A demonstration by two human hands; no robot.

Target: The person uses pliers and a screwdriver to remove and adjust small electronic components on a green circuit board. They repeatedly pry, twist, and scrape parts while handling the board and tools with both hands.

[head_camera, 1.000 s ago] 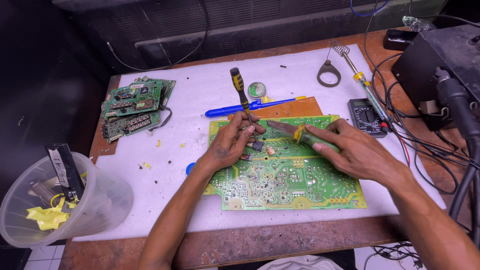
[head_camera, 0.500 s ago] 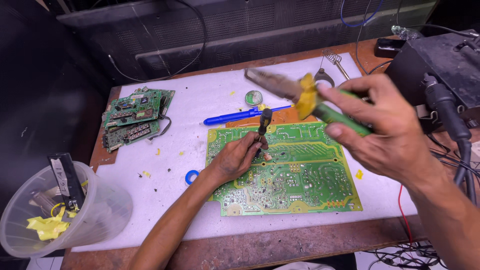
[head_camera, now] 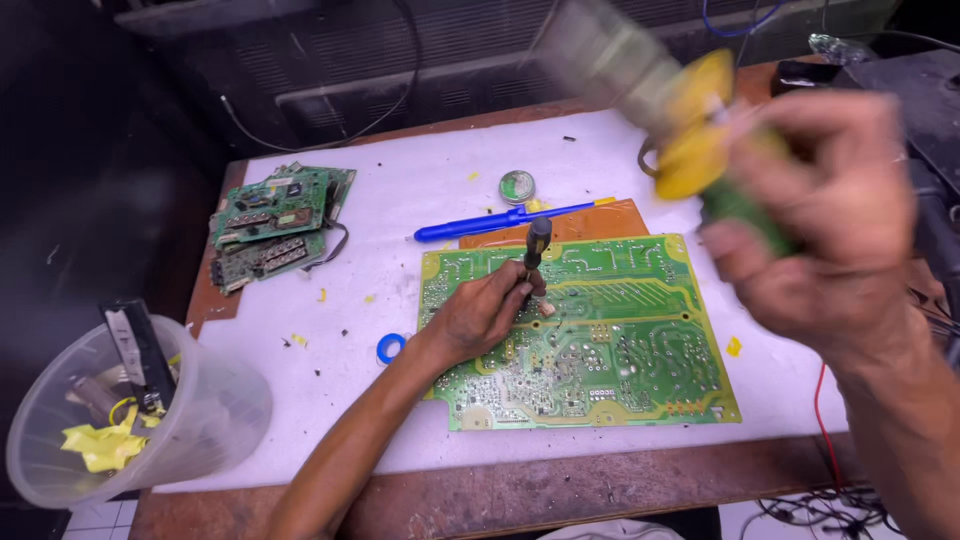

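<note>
Left hand (head_camera: pixel 485 318) rested on the green circuit board (head_camera: pixel 620 340), fingers clenched round a dark-handled tool (head_camera: pixel 535 250) standing upright on the board's upper left part. Right hand (head_camera: pixel 825 225) hung high above the board's right side, gripping a blurred tool with a yellow collar (head_camera: pixel 695 140) that blocked the view of the white mat (head_camera: pixel 420 200) behind. Beyond the board lay a blue pen-like tool (head_camera: pixel 500 220) and a small round tin (head_camera: pixel 517 186). Left of the board sat a blue ring (head_camera: pixel 391 348), smaller boards (head_camera: pixel 275 222) and a clear plastic tub (head_camera: pixel 130 420).
</note>
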